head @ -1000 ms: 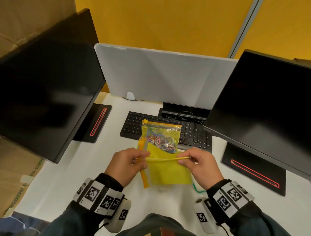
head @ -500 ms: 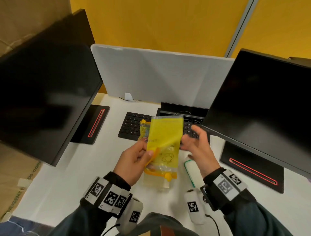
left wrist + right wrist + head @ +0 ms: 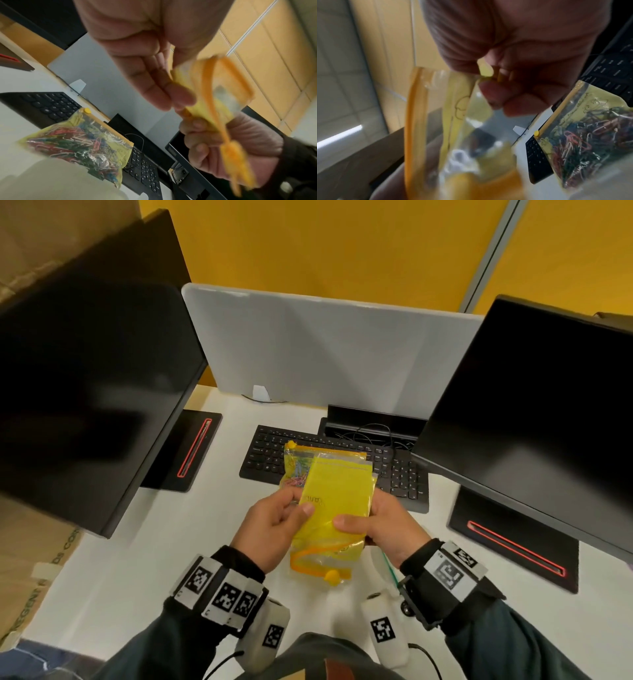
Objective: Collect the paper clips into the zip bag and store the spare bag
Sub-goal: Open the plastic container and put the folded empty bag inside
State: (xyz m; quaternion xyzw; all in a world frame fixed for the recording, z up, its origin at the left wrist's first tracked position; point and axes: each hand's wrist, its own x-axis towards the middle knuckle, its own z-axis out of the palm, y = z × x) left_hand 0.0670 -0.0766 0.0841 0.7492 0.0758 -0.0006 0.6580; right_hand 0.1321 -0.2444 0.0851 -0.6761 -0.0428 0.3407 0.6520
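Right hand [image 3: 387, 525] now grips the folded spare bag [image 3: 337, 501] alongside left hand [image 3: 274, 525]; filled zip bag [image 3: 77, 142] lies beyond them. Storage remains.

A: What fills the top of the frame?

B: The left hand [image 3: 145, 56], its fingers [image 3: 164, 93] pinching the blurred spare bag [image 3: 221, 94], with the right hand [image 3: 228, 146] gripping it at right.

A: And lower left?

B: The zip bag [image 3: 78, 147], full of coloured paper clips [image 3: 68, 140], in front of a black keyboard [image 3: 42, 104].
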